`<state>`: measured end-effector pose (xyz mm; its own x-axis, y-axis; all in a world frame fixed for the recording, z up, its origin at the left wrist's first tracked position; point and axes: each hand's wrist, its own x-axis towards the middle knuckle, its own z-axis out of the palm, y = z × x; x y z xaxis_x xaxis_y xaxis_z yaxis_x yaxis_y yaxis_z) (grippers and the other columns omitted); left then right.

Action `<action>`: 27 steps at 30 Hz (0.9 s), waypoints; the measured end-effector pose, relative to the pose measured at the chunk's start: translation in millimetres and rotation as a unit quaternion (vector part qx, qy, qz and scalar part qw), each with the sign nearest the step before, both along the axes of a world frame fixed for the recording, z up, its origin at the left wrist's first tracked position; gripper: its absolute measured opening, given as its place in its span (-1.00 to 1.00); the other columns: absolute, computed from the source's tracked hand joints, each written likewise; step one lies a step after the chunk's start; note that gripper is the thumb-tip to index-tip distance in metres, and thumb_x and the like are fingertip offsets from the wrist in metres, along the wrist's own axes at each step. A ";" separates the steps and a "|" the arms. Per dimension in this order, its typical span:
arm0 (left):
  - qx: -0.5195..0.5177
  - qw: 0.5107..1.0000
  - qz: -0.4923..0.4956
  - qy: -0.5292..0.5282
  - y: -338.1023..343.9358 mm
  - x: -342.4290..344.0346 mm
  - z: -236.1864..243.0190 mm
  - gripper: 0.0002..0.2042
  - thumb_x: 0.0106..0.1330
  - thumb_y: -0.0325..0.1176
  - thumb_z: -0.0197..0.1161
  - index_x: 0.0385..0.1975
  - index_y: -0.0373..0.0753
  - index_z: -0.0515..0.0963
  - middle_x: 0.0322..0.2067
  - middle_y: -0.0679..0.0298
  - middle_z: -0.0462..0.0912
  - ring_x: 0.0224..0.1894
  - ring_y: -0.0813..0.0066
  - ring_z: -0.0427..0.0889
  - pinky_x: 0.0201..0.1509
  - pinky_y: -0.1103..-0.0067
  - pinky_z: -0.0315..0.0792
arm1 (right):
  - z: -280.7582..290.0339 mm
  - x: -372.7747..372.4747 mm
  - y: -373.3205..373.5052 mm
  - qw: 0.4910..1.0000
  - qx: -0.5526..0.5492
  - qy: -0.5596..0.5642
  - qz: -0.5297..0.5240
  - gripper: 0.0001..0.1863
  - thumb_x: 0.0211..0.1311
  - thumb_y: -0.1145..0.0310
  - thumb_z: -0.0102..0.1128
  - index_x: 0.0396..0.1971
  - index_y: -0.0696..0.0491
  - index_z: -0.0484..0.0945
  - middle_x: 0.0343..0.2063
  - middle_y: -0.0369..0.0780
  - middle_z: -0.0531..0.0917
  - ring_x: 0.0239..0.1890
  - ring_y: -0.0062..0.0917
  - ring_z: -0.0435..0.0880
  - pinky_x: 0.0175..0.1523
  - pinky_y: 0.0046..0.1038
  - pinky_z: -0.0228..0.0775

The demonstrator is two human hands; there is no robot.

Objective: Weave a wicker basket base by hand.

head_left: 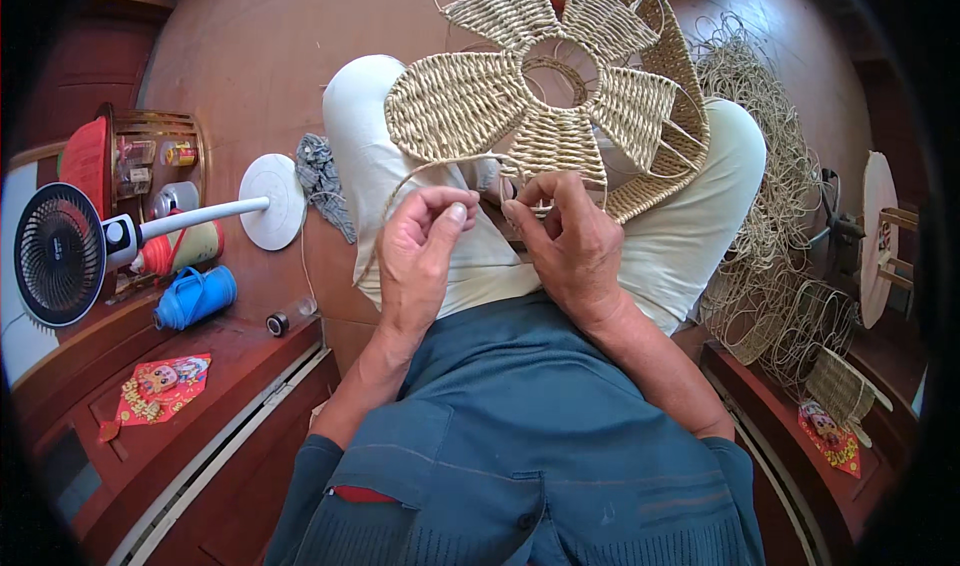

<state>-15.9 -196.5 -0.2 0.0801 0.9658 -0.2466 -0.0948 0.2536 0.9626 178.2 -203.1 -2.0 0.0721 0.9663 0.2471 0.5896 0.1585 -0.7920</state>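
A flower-shaped straw weaving (455,106) with several petals around a round hole lies over my lap. Its nearest petal (557,148) is partly woven, and wire frame shows at its lower edge. My right hand (570,251) is closed there, thumb and forefinger pinching a straw cord at that edge. From the petal, a loose length of the cord (412,174) arcs left and drops behind my left hand (420,251). The left fingers are curled, with thumb and forefinger close together; whatever they hold is too small to make out. A woven basket-like piece (675,61) sits beneath the flower.
Tangled straw cord (750,146) heaps on the floor at the right, near a round wooden disc (880,241). To the left are a white-stemmed fan (65,251), a blue thermos (197,298), a grey cloth (325,181) and a small jar (290,316).
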 end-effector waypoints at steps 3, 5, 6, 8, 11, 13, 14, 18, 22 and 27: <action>-0.058 0.998 -0.036 0.013 0.8 6.6 -2.8 -0.70 0.66 -0.41 0.14 0.26 -0.41 0.51 0.13 0.08 0.73 0.14 0.42 0.72 0.33 0.44 0.58 | -0.2 -0.4 -0.6 1.000 -0.014 0.000 0.007 -0.72 0.30 0.38 0.55 -0.12 -0.03 0.58 -0.39 -0.31 0.76 -0.50 -0.47 0.74 -0.42 -0.35 0.54; -0.074 0.997 -0.033 -0.009 6.7 13.7 -5.7 -0.67 0.67 -0.40 0.11 0.30 -0.42 0.49 0.14 0.10 0.73 0.13 0.44 0.72 0.32 0.45 0.58 | -3.1 -1.0 0.0 1.000 -0.002 0.002 0.010 -0.73 0.31 0.39 0.54 -0.11 -0.03 0.60 -0.39 -0.31 0.77 -0.47 -0.45 0.77 -0.40 -0.35 0.55; -0.096 0.993 -0.041 -0.045 11.6 16.7 -7.2 -0.64 0.67 -0.39 0.11 0.34 -0.41 0.46 0.15 0.11 0.73 0.13 0.45 0.72 0.32 0.46 0.58 | -3.8 -1.1 0.5 1.000 0.010 0.005 0.013 -0.74 0.32 0.39 0.52 -0.09 -0.04 0.61 -0.39 -0.31 0.78 -0.45 -0.44 0.79 -0.39 -0.35 0.56; -0.118 0.989 -0.047 -0.081 20.3 18.5 -13.6 -0.61 0.67 -0.38 0.10 0.38 -0.41 0.42 0.15 0.12 0.73 0.13 0.46 0.72 0.32 0.48 0.58 | -1.2 -0.6 1.3 1.000 0.011 0.000 0.022 -0.75 0.33 0.39 0.51 -0.08 -0.05 0.63 -0.38 -0.31 0.79 -0.42 -0.42 0.80 -0.37 -0.34 0.58; -0.152 0.971 -0.096 -0.157 24.2 18.4 -25.5 -0.54 0.67 -0.37 0.12 0.46 -0.40 0.33 0.17 0.13 0.72 0.16 0.47 0.72 0.30 0.50 0.58 | 9.5 -1.3 1.7 0.999 0.004 -0.021 0.039 -0.76 0.33 0.38 0.49 -0.06 -0.06 0.64 -0.37 -0.32 0.80 -0.38 -0.40 0.82 -0.33 -0.31 0.59; -0.183 0.959 -0.068 -0.206 24.1 26.2 -22.1 -0.49 0.65 -0.37 0.15 0.51 -0.38 0.27 0.17 0.15 0.71 0.15 0.48 0.71 0.27 0.50 0.57 | 11.9 -0.7 1.5 0.998 -0.006 -0.036 0.048 -0.75 0.33 0.38 0.49 -0.06 -0.07 0.64 -0.37 -0.32 0.80 -0.37 -0.40 0.82 -0.32 -0.29 0.60; -0.184 0.959 -0.068 -0.205 23.4 27.8 -21.3 -0.49 0.65 -0.37 0.15 0.51 -0.38 0.27 0.17 0.15 0.71 0.15 0.48 0.71 0.27 0.50 0.57 | 11.7 -0.5 1.7 0.998 -0.011 -0.040 0.052 -0.75 0.32 0.37 0.49 -0.06 -0.07 0.64 -0.36 -0.32 0.80 -0.36 -0.39 0.82 -0.31 -0.28 0.60; -0.162 0.964 -0.013 -0.213 15.3 27.1 -14.6 -0.51 0.57 -0.43 0.20 0.43 -0.37 0.31 0.12 0.17 0.69 0.11 0.50 0.66 0.19 0.53 0.52 | 9.3 -1.7 0.4 0.998 -0.016 -0.037 0.044 -0.74 0.28 0.39 0.48 -0.08 -0.08 0.64 -0.34 -0.32 0.80 -0.34 -0.36 0.82 -0.29 -0.27 0.60; -0.186 0.937 0.016 -0.294 9.2 17.7 -13.3 -0.51 0.55 -0.44 0.23 0.42 -0.37 0.32 -0.02 0.24 0.69 -0.13 0.58 0.57 0.06 0.59 0.45 | 6.3 -2.7 1.5 0.999 0.005 -0.025 0.040 -0.75 0.26 0.40 0.47 -0.10 -0.08 0.64 -0.34 -0.31 0.79 -0.32 -0.35 0.81 -0.28 -0.27 0.60; -0.164 0.948 -0.032 -0.271 18.2 0.7 43.4 -0.45 0.50 -0.38 0.30 0.42 -0.41 0.32 -0.20 0.34 0.60 -0.23 0.61 0.45 0.00 0.63 0.37 | 11.5 -2.0 1.4 0.997 -0.012 -0.041 0.063 -0.74 0.24 0.38 0.49 -0.08 -0.11 0.71 -0.24 -0.28 0.75 -0.22 -0.37 0.80 -0.20 -0.27 0.62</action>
<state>-15.2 -178.3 43.2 0.3374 0.8329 -0.4386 -0.5271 0.5532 0.6451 176.2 -201.7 9.4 -0.0689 0.9720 0.2247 0.6294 0.2171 -0.7462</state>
